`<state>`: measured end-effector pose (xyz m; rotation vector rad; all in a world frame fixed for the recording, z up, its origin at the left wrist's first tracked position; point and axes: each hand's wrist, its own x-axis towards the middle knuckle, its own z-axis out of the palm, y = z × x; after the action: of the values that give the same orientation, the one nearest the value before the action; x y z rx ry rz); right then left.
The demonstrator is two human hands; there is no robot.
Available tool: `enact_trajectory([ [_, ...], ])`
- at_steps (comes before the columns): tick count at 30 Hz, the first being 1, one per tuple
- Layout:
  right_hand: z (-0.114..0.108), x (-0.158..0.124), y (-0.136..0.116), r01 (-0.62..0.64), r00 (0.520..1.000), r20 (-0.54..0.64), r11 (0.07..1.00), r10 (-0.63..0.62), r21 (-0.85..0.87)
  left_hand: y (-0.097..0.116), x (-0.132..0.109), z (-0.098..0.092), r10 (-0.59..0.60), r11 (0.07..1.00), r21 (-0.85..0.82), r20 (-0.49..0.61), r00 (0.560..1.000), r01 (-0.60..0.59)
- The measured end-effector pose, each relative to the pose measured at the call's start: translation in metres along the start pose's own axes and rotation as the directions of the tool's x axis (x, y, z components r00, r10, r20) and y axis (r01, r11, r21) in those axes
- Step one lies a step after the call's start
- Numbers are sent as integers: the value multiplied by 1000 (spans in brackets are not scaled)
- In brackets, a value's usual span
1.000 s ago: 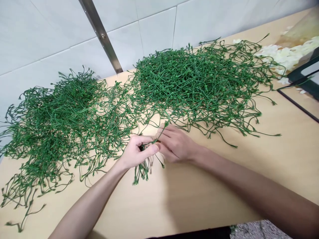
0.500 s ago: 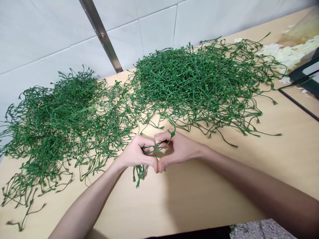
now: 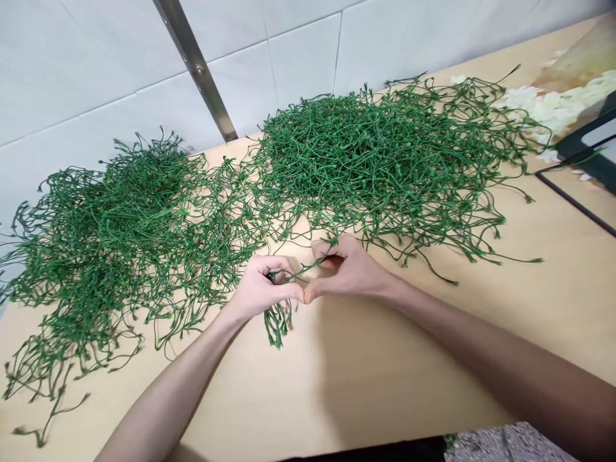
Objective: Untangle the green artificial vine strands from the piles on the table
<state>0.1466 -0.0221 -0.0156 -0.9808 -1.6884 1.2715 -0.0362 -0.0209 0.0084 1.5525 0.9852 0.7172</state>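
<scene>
In the head view my left hand (image 3: pixel 262 287) is closed around a small bunch of green artificial flower stems (image 3: pixel 278 324), whose ends hang below the palm. My right hand (image 3: pixel 349 269) is curled on a single green stem (image 3: pixel 315 264) that stretches between the two hands. The thumb tips touch each other above the table. Just behind my hands, a large tangled pile of green stems (image 3: pixel 366 147) spreads across the back of the table. Another heap of stems (image 3: pixel 110 237) lies to the left. Part of the held bunch is hidden inside my left palm.
The light wooden table (image 3: pixel 385 385) meets a white tiled wall (image 3: pixel 308 51). A metal strip (image 3: pixel 199 70) runs down the wall. White artificial petals (image 3: pixel 558 106) and a black-framed object (image 3: pixel 591 144) are at the right. Loose stems (image 3: pixel 51 417) lie at the front left.
My hands have moved slightly up, towards the pile. The stem between them is now straighter, and the bunch below my left hand has swung right.
</scene>
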Motion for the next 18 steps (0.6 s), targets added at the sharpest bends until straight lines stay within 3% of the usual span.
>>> enact_trajectory([
  [5, -3, 1, -2, 20, 996, 90, 1000, -19, -15, 1, -1, -2, -3, 998, 66, 89, 996, -3],
  [8, -2, -2, -2, -14, 997, 79, 1000, 15, -14, 1, -2, -1, 26, 995, 90, 144, 989, -39],
  [13, 7, -5, 2, -123, 991, -47, 990, 126, 74, 2, -1, 3, 2, 998, 56, 16, 1000, -3],
  [18, 9, -3, 1, 21, 986, -166, 997, -8, 73, 3, -1, 6, -28, 999, -20, -60, 998, 27],
])
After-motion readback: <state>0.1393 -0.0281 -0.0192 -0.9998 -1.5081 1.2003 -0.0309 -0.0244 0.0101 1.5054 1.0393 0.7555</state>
